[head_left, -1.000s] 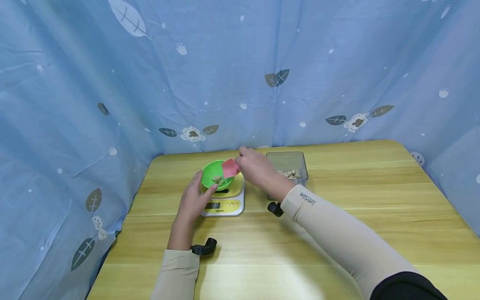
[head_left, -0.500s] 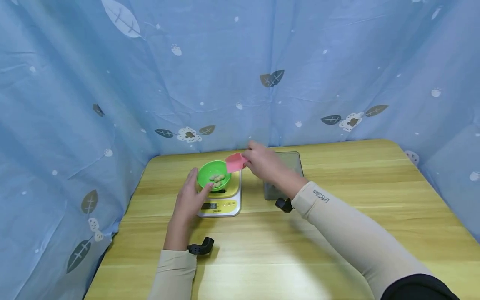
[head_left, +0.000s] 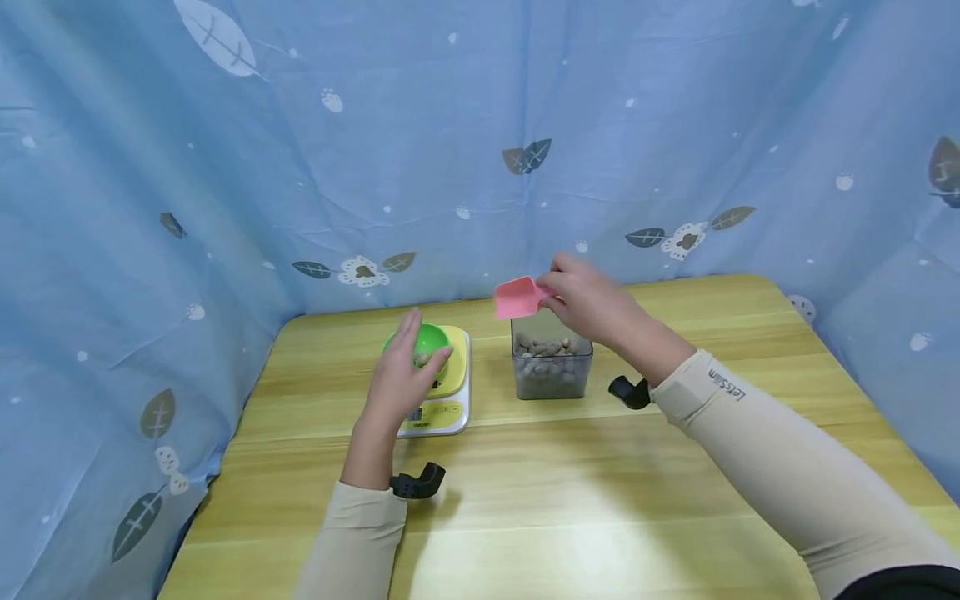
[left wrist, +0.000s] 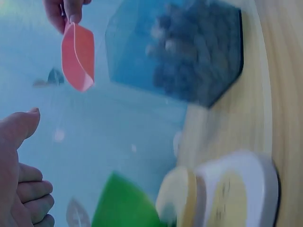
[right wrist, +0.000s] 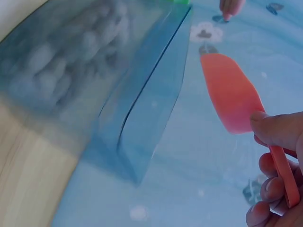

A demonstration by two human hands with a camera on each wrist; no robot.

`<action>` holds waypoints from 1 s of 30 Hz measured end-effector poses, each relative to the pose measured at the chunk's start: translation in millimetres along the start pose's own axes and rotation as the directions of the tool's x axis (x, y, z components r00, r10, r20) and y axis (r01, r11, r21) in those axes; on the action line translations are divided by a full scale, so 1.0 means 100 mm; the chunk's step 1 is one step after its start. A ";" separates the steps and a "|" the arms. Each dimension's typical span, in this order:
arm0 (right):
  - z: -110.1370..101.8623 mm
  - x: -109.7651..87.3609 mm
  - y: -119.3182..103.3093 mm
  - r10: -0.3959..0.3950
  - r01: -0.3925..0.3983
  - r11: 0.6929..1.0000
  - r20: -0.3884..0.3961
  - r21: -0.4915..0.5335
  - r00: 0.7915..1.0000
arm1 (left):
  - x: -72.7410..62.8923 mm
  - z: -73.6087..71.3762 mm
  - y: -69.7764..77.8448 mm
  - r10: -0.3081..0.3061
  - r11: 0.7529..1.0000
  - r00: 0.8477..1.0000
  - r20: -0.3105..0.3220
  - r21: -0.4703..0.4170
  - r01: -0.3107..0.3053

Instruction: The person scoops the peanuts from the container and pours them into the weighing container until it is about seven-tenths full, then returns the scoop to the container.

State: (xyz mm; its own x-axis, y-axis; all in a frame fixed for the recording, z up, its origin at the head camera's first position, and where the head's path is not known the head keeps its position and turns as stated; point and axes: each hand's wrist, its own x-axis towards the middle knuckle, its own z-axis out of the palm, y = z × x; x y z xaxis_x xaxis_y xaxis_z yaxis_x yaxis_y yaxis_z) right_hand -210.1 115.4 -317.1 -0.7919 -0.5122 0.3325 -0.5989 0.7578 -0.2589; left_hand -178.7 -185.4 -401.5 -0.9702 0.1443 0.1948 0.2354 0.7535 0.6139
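Observation:
My right hand (head_left: 600, 304) grips the handle of a pink scoop (head_left: 517, 298), held above the back of a grey see-through container (head_left: 551, 385). No load shows in the scoop. Inside the container lie several tan lumps that look like peanuts in their shells. My left hand (head_left: 396, 375) hovers at the near left side of a green bowl (head_left: 432, 337), thumb spread and fingers loose. In the left wrist view the hand stands apart from the bowl (left wrist: 124, 203). A few lumps sit in the bowl, mostly hidden. Beneath it is a yellow and white kitchen scale (head_left: 446, 421).
The wooden table (head_left: 510, 517) reaches back to a blue patterned curtain (head_left: 450, 142). Between scale and container runs a narrow gap. A black wrist camera sits on each wrist, the left one (head_left: 420, 482) just above the tabletop.
My right hand has moved right with the scoop, from the bowl's rim to over the container. A few lumps came to show in the bowl. My left hand has come away from the bowl.

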 end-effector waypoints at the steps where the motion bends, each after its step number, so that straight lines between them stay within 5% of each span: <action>1: -0.03 -0.03 0.04 -0.004 0.004 1.000 -0.005 -0.008 1.000 | 0.01 0.02 0.05 0.016 1.000 1.000 0.006 -0.004 -0.016; 12: -0.15 -0.27 0.26 -0.046 0.043 0.989 -0.019 -0.139 0.999 | 0.14 0.40 0.46 0.184 0.982 0.979 0.089 -0.048 -0.180; 19: -0.05 -0.32 0.28 -0.174 0.154 0.950 -0.052 -0.273 0.983 | 0.17 0.67 0.60 0.178 0.983 0.972 0.155 -0.071 -0.169; 30: 0.14 -0.29 0.23 -0.155 0.177 0.842 0.087 -0.509 0.984 | 0.16 0.85 0.63 0.169 0.984 0.976 0.135 -0.073 -0.160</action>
State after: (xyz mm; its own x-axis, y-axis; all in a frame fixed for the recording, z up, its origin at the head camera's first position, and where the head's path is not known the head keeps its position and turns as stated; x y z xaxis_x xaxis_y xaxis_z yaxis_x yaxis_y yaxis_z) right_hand -202.7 142.6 -345.3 -0.6970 -0.6563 0.2888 -0.5838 0.7533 0.3027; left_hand -184.0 -81.0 -424.3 -0.9152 0.3550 0.1907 0.3915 0.6714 0.6293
